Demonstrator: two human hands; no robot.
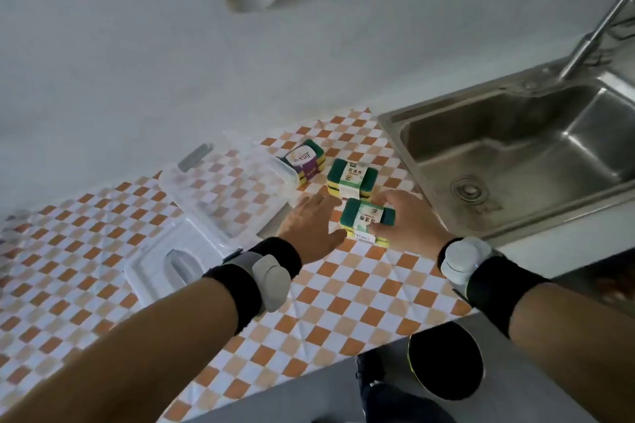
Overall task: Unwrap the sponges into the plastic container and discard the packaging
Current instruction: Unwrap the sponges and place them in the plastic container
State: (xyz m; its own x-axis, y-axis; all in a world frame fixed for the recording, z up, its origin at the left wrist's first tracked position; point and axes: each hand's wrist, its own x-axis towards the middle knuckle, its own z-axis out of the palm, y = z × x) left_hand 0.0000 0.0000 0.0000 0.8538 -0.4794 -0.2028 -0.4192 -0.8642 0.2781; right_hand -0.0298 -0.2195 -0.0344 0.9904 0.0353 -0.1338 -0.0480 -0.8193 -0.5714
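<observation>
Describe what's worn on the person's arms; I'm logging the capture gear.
Both forearms are bare, no sleeves. Each wrist carries a black fabric band with a rounded pale grey device strapped on: left wrist device, right wrist device. No gloves on either hand.

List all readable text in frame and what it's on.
Middle sponge pack: "百洁布" on the white band.
Near pack, under the right hand: large characters, upside down, not legible; small label below, blurred.
Far pack: purple label, print blurred.
</observation>
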